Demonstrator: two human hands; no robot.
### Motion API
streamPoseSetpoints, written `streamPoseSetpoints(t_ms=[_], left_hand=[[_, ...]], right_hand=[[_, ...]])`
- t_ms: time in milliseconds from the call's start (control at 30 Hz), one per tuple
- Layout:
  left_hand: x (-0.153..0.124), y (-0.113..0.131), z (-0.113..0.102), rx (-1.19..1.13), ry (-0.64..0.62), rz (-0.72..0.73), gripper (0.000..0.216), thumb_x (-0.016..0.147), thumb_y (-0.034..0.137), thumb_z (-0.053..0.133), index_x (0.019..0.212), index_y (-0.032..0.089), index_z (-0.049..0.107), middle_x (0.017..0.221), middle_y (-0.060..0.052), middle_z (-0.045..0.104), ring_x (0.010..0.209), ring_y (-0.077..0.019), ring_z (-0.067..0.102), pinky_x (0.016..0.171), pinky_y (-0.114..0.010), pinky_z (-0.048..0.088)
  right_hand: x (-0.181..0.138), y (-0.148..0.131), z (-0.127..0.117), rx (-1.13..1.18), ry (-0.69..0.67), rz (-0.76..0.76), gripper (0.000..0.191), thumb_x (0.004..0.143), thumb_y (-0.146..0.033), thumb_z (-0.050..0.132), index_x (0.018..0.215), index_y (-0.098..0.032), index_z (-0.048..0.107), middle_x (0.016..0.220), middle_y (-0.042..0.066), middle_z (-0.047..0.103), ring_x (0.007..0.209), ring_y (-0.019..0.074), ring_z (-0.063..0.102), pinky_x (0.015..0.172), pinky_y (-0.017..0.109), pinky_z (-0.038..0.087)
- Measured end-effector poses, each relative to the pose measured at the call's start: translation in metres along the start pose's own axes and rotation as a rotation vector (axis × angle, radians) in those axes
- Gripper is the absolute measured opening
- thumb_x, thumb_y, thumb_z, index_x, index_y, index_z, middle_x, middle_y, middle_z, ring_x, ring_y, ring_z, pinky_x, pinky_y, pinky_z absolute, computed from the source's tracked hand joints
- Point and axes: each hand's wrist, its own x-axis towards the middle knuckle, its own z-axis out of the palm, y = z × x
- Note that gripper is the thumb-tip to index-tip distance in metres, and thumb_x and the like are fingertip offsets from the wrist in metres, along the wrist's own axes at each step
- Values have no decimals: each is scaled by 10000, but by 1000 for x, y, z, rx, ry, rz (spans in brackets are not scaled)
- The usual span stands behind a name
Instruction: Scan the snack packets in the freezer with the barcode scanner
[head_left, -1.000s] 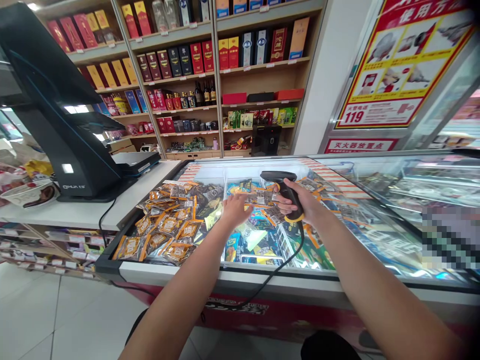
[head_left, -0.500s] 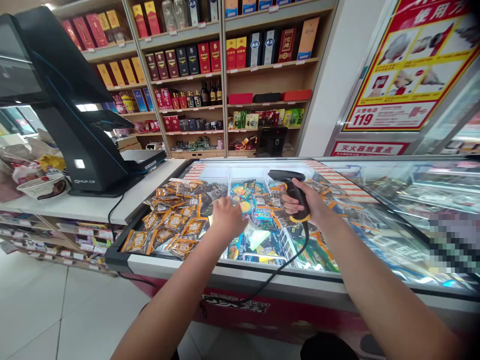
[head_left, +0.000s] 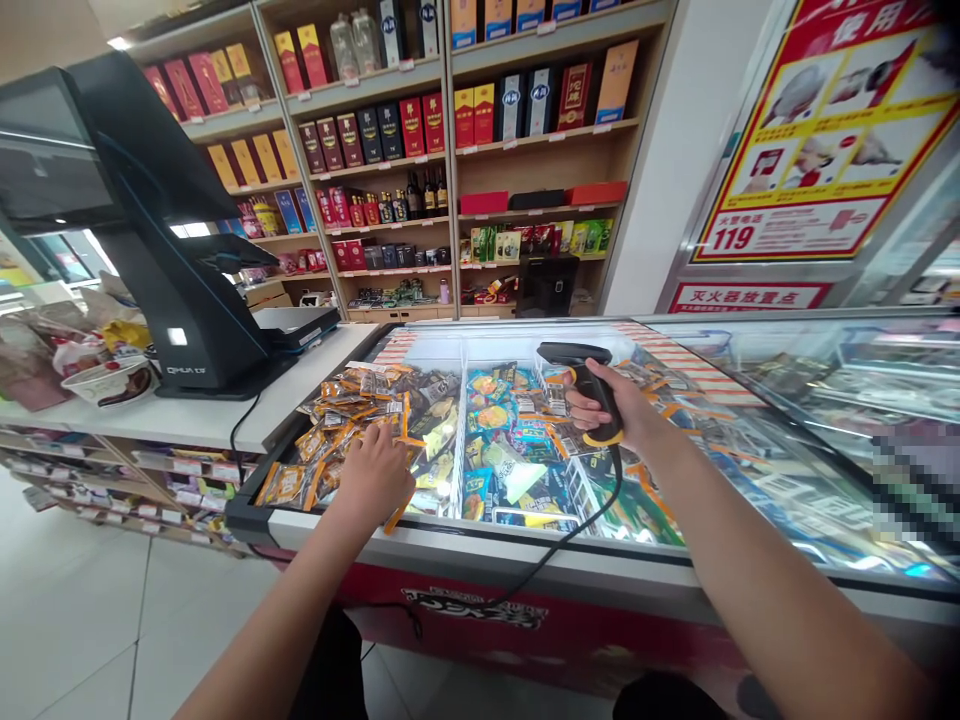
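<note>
My right hand (head_left: 600, 405) is wrapped round the handle of a black and yellow barcode scanner (head_left: 576, 354), held above the open chest freezer. A black cable (head_left: 559, 548) runs down from its grip over the freezer's front edge. My left hand (head_left: 377, 468) is over a heap of small brown packets with orange edges (head_left: 330, 440) at the freezer's left end. Its fingers are bent down onto an orange-edged packet (head_left: 399, 508), whose edge sticks out beside the palm; the fingertips are partly hidden.
Blue packets (head_left: 491, 420) fill the compartment right of a white wire divider (head_left: 460, 440). A checkout terminal (head_left: 202, 330) and a white bowl (head_left: 112, 380) stand on the left counter (head_left: 202, 415). Shelves of boxes and bottles (head_left: 375, 165) line the back wall.
My left hand has moved left from the middle compartment onto the orange-edged packets. My right hand still holds the scanner in nearly the same place. The view has shifted slightly.
</note>
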Motion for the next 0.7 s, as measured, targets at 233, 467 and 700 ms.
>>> streamPoseSetpoints(t_ms=[233,467,700], left_hand=[[3,37,0,-164,-4,181,339,946,267,609,1269,286,710,1290,-132,685,1184,-363,620,995,-494,482],[68,60,-1,-750,140,118,302,1039,229,447,1144,238,730,1084,-110,763,979,-278,696,868,-382,498],[156,87,26,-1756,251,-253,142,948,265,635,900,158,716,890,-67,741,950,-213,690,955,-352,518]], right_hand=[[0,2,-2,50,-30,-9,384,973,-580,667,881,-224,556,535,-60,414,400,74,269,443,240,343],[-4,0,7,41,-38,-14,403,962,-571,690,854,-216,533,544,-65,409,413,75,271,424,226,341],[-7,0,22,-44,-23,-24,372,951,-545,710,904,-196,590,535,-66,422,404,70,265,407,212,314]])
